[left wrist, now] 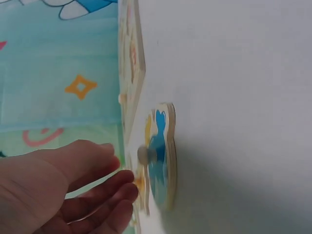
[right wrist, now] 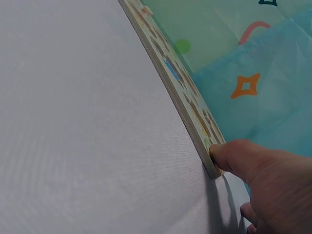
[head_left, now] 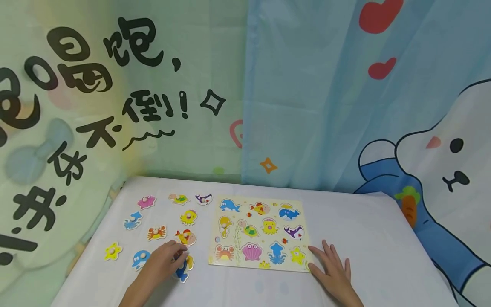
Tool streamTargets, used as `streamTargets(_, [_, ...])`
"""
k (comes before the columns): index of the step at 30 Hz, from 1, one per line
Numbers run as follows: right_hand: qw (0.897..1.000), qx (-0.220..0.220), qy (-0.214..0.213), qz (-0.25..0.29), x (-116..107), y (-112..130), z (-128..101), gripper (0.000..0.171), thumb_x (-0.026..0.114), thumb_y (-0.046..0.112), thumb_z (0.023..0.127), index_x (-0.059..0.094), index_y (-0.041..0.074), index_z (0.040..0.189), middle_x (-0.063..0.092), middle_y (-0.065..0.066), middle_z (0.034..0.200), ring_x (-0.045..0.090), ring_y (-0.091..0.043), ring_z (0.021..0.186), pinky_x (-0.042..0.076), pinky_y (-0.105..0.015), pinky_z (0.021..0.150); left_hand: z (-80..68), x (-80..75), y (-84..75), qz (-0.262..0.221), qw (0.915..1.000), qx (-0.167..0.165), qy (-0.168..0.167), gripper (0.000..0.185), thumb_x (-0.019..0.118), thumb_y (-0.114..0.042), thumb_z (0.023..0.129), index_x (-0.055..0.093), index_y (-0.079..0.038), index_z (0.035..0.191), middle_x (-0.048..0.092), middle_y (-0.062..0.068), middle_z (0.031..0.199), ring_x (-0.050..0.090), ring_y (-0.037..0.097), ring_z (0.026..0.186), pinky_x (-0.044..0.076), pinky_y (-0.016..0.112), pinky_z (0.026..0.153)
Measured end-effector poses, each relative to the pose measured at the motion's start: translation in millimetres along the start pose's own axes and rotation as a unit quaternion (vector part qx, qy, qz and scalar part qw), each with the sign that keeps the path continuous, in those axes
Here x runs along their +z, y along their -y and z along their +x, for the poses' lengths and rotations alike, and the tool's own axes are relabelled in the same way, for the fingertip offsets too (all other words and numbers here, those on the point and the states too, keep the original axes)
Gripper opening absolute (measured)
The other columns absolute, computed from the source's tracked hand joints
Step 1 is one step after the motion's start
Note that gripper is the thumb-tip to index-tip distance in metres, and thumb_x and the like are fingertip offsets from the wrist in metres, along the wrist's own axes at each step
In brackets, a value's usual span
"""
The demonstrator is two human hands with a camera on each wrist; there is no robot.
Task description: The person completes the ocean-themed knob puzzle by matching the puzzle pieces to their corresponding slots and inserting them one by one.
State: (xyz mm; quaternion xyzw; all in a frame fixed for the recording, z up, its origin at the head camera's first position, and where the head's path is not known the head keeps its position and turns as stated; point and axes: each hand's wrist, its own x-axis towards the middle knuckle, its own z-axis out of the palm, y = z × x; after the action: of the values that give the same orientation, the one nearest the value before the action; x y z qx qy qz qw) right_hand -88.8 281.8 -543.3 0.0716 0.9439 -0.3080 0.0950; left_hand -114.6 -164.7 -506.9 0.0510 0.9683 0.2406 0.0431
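Observation:
My left hand (head_left: pixel 167 261) hovers over a blue-and-yellow whale puzzle piece (head_left: pixel 182 274). In the left wrist view that whale piece has a round wooden knob (left wrist: pixel 144 155); thumb and fingertips stand just short of it, curved and holding nothing. To the right lies a pale wooden puzzle board (head_left: pixel 258 266) with printed sea animals. A seahorse piece (head_left: pixel 225 226) with a knob sits at the board's left side. My right hand (head_left: pixel 333 273) touches the board's near right corner, its thumb (right wrist: pixel 239 155) pressing there in the right wrist view, other fingers spread.
Several loose knobbed pieces lie left of the board, among them a dolphin (head_left: pixel 140 258), starfish (head_left: pixel 113 251), crab (head_left: pixel 157 233), fish (head_left: pixel 186 237), octopus (head_left: pixel 189 217) and pink shell (head_left: pixel 147 202). A white cloth covers the table (head_left: pixel 368 230); printed curtains (head_left: pixel 299 106) hang behind it.

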Motion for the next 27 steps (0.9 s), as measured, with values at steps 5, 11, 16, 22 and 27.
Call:
streamTargets(5, [1.000, 0.000, 0.001, -0.002, -2.2, 0.3, 0.3, 0.060, 0.061, 0.046, 0.089, 0.049, 0.015, 0.139, 0.010, -0.029, 0.159, -0.001, -0.051, 0.145, -0.016, -0.074, 0.104, -20.3, -6.8, 10.5, -0.013, 0.9990, -0.034, 0.027, 0.014, 0.072, -0.018, 0.085, 0.073, -0.013, 0.098, 0.063, -0.007, 0.083, 0.054, 0.005, 0.075, 0.054, 0.029, 0.076])
streamTargets(11, [1.000, -0.001, 0.003, -0.005, -3.1, -0.1, 0.8, 0.060, 0.061, 0.047, 0.089, 0.049, 0.015, 0.139, 0.009, -0.029, 0.158, -0.001, -0.052, 0.145, -0.016, -0.075, 0.104, -39.8, -8.5, 19.2, -0.017, 0.9957, -0.073, 0.056, 0.020, 0.073, -0.019, 0.084, 0.071, -0.010, 0.101, 0.067, -0.005, 0.087, 0.056, 0.008, 0.077, 0.055, 0.035, 0.079])
streamTargets(16, [1.000, -0.012, -0.008, -0.007, -3.2, -0.6, 0.6, 0.059, 0.061, 0.047, 0.089, 0.050, 0.016, 0.138, 0.011, -0.029, 0.158, 0.002, -0.053, 0.144, -0.014, -0.075, 0.104, -44.7, -6.9, 23.3, -0.015, 0.9966, -0.071, 0.040, 0.020, 0.074, -0.018, 0.083, 0.072, -0.010, 0.101, 0.068, -0.004, 0.089, 0.057, 0.008, 0.077, 0.054, 0.033, 0.077])
streamTargets(22, [1.000, -0.015, -0.007, -0.001, -2.5, 0.1, -0.4, 0.058, 0.061, 0.047, 0.089, 0.051, 0.017, 0.138, 0.012, -0.029, 0.158, 0.002, -0.053, 0.144, -0.013, -0.076, 0.104, -42.9, -5.5, 24.6, -0.016, 0.9970, -0.067, 0.035, 0.020, 0.074, -0.019, 0.084, 0.071, -0.011, 0.102, 0.067, -0.005, 0.090, 0.057, 0.007, 0.077, 0.055, 0.032, 0.076])
streamTargets(27, [1.000, -0.008, 0.001, 0.002, -0.3, 0.0, -0.7, 0.059, 0.061, 0.047, 0.089, 0.050, 0.016, 0.138, 0.011, -0.029, 0.158, 0.000, -0.052, 0.144, -0.014, -0.075, 0.104, -39.0, -2.2, 23.4, -0.012, 0.9974, -0.053, 0.046, 0.021, 0.074, -0.019, 0.083, 0.071, -0.012, 0.103, 0.066, -0.007, 0.088, 0.055, 0.006, 0.076, 0.055, 0.032, 0.078])
